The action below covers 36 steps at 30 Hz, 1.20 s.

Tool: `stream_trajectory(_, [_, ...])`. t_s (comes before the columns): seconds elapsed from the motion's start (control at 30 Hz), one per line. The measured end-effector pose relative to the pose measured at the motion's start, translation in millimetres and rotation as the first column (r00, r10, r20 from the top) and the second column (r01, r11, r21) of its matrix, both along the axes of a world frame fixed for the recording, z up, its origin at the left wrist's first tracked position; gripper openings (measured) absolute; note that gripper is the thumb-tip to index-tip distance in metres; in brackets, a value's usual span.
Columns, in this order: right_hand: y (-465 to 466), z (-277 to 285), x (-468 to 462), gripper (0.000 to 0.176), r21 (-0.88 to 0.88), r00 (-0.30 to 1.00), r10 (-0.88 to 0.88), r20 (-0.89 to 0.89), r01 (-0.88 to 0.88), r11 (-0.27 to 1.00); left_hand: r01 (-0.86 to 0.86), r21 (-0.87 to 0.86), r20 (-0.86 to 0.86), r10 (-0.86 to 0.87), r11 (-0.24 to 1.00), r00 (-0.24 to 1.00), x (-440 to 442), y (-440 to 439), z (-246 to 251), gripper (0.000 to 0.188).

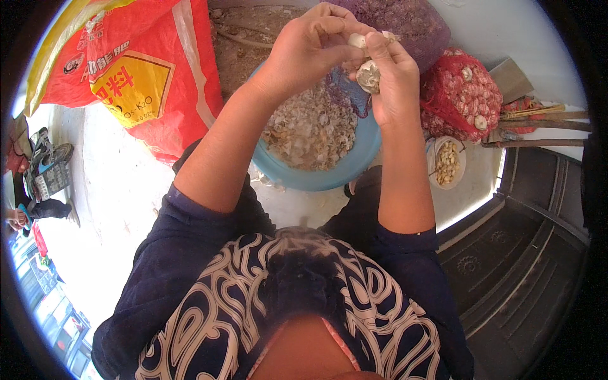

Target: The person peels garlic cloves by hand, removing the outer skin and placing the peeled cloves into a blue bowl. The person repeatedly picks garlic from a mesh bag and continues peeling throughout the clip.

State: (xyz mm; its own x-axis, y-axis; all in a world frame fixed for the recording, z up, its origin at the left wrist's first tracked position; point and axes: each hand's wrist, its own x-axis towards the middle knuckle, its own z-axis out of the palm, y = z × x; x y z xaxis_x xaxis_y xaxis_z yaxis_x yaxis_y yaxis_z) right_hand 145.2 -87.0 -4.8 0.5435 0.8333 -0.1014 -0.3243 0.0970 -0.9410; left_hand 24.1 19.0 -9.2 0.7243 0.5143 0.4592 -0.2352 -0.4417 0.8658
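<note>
Both hands meet above a blue plastic basin (313, 183). Part of a garlic bulb (369, 77), its papery skin still on, is held against the palm by the lower fingers of my right hand (396, 78). My left hand (308, 45) pinches a pale garlic clove (357, 42) by the tip of my right thumb. A bit of loose skin (390, 36) sticks up behind that thumb. Dry garlic skins (308, 137) fill the basin, and a blue-purple mesh (349, 90) hangs over its far side, partly hidden by my hands.
A white bucket (446, 164) of peeled cloves stands at right, near a dark panelled door (513, 256). Behind it sit a red mesh bag of garlic (468, 90) and a purple mesh bag (403, 23). A red fertilizer sack (142, 61) stands left. Another person's hand (16, 218) shows far left.
</note>
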Motion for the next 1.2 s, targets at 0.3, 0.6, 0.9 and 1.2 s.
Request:
stream_trajectory(0.3, [4,-9,3,0.026,0.056,0.986,-0.07,-0.153,0.079,0.995,0.077,-0.323,-0.025,-0.09,0.943,0.996,1,-3,-3,0.025])
stream_trajectory(0.6, [1,-3,-2,0.023,0.007,0.997,-0.06,-0.053,0.06,0.998,0.071,-0.28,0.066,-0.054,0.957,0.996,4,-3,-5,0.029])
stream_trajectory(0.9, [2,-2,2,0.024,0.067,0.971,-0.056,-0.234,0.074,0.995,0.089,-0.35,0.06,-0.073,0.932,0.996,-1,-3,7,0.036])
stream_trajectory(1.2, [4,-13,7,0.024,0.115,0.986,-0.029,-0.165,0.048,0.992,0.057,-0.205,0.008,-0.057,0.977,0.998,1,-8,4,0.031])
